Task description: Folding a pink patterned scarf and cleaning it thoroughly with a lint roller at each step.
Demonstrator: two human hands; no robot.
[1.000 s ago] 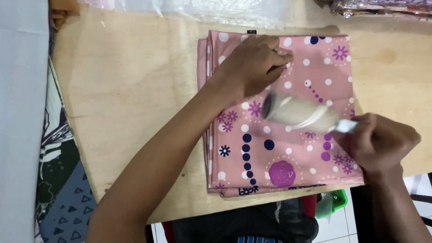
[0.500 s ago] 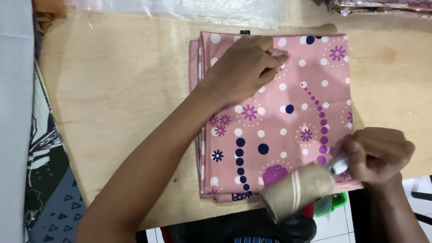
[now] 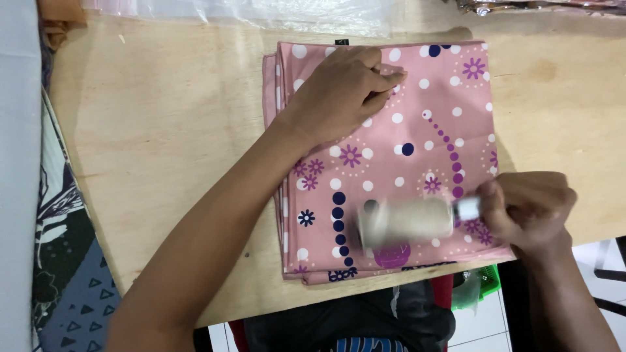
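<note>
A folded pink cloth [image 3: 430,130] with white dots and purple flowers lies on a wooden table [image 3: 163,130]. My left hand [image 3: 342,91] rests palm down on the cloth's upper left part, fingers curled, pressing it flat. My right hand [image 3: 528,208] grips the handle of a cream-coloured lint roller [image 3: 407,221], which lies blurred across the cloth's lower part, near its front edge.
Clear plastic sheeting [image 3: 261,10] lies along the table's far edge. Patterned dark fabric [image 3: 59,261] hangs at the left. Below the table's front edge are dark clothing [image 3: 352,319] and a green object [image 3: 479,287]. Bare wood lies left of the cloth.
The roller swept down over the cloth to its front edge, then came back up onto the lower part. My left hand stayed pressed on the cloth.
</note>
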